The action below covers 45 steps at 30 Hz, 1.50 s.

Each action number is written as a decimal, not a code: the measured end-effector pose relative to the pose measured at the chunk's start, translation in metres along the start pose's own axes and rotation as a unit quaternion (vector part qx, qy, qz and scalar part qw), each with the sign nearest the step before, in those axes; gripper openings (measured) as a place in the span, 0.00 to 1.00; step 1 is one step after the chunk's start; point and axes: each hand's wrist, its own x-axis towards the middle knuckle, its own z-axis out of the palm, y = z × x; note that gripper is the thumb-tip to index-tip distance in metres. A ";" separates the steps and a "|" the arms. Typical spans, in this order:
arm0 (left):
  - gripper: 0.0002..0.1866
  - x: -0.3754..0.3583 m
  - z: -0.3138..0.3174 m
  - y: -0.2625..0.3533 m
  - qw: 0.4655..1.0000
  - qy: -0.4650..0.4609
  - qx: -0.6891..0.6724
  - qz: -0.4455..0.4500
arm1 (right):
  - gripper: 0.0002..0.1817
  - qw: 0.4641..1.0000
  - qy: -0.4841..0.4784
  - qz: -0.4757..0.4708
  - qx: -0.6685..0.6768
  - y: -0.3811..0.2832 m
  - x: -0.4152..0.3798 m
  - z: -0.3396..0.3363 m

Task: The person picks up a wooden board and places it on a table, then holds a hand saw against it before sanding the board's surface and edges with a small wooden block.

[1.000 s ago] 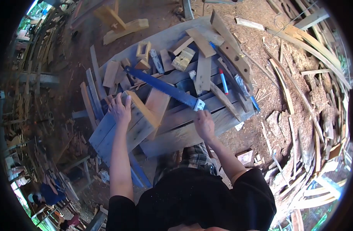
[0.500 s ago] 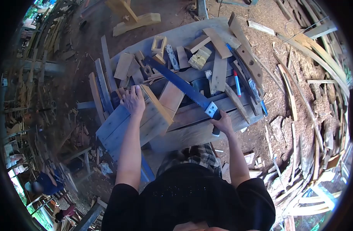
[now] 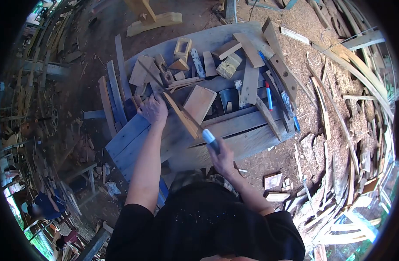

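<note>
My right hand (image 3: 222, 160) is closed round the handle of a handsaw (image 3: 210, 138). The saw's blade is seen edge-on as a thin dark line, running up and left along the pale edge of a wooden board (image 3: 181, 116). At the far end of that board, my left hand (image 3: 154, 108) bears down with bent fingers, gripping it close to the blade. Just right of the blade lies a reddish-brown wood block (image 3: 200, 103). A dark cup (image 3: 229, 100) stands beyond it.
Wood offcuts, including a hollow block (image 3: 182, 47) and a rough yellowish block (image 3: 229, 66), cover the workbench (image 3: 164, 47). A red-and-blue marker (image 3: 269, 96) lies on the right. A wooden stand (image 3: 153, 24) is behind. Another person (image 3: 47, 204) is at lower left.
My right hand has moved left with the handsaw, bringing it over to the board's pale edge. The blade has turned from showing its flat side to edge-on. My left hand stays on the board.
</note>
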 end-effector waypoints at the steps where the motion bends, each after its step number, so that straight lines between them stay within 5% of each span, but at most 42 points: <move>1: 0.27 0.000 -0.001 0.000 1.000 0.011 -0.002 0.000 | 0.16 1.000 -0.014 0.000 0.002 0.000 -0.004 0.006; 5: 0.27 0.000 -0.006 0.003 1.000 -0.015 0.010 -0.010 | 0.18 0.997 -0.030 -0.073 -0.022 0.009 -0.021 0.021; 18: 0.30 0.004 -0.003 -0.001 0.999 -0.029 0.023 -0.001 | 0.19 0.994 -0.051 -0.075 -0.064 0.000 -0.035 0.019; 21: 0.31 0.004 -0.004 0.003 0.999 -0.037 0.025 -0.005 | 0.12 0.999 0.034 -0.015 0.039 0.008 -0.021 0.022; 24: 0.33 -0.001 -0.013 0.010 1.000 -0.024 -0.006 -0.008 | 0.13 0.950 0.051 0.192 0.242 0.021 0.010 0.011; 30: 0.35 0.000 -0.012 0.009 0.998 -0.055 0.021 0.009 | 0.17 0.868 0.132 0.223 0.425 0.083 0.074 -0.035; 33: 0.35 -0.001 -0.008 0.006 1.000 -0.027 -0.002 0.003 | 0.19 0.892 0.150 0.233 0.357 0.118 0.096 -0.058; 36: 0.33 0.000 -0.005 0.004 1.000 -0.008 -0.029 0.008 | 0.22 0.955 0.199 0.212 -0.059 0.118 0.101 -0.072; 39: 0.32 0.000 -0.007 0.007 0.999 -0.030 -0.016 0.009 | 0.21 0.930 0.295 0.090 -0.202 0.138 0.094 -0.054; 42: 0.32 0.000 -0.007 0.007 1.000 -0.013 -0.006 0.010 | 0.24 0.869 0.377 0.005 -0.320 0.093 0.085 -0.042; 45: 0.32 -0.002 -0.011 0.008 1.000 -0.016 -0.011 0.004 | 0.25 0.919 0.273 -0.039 -0.281 0.074 0.094 -0.011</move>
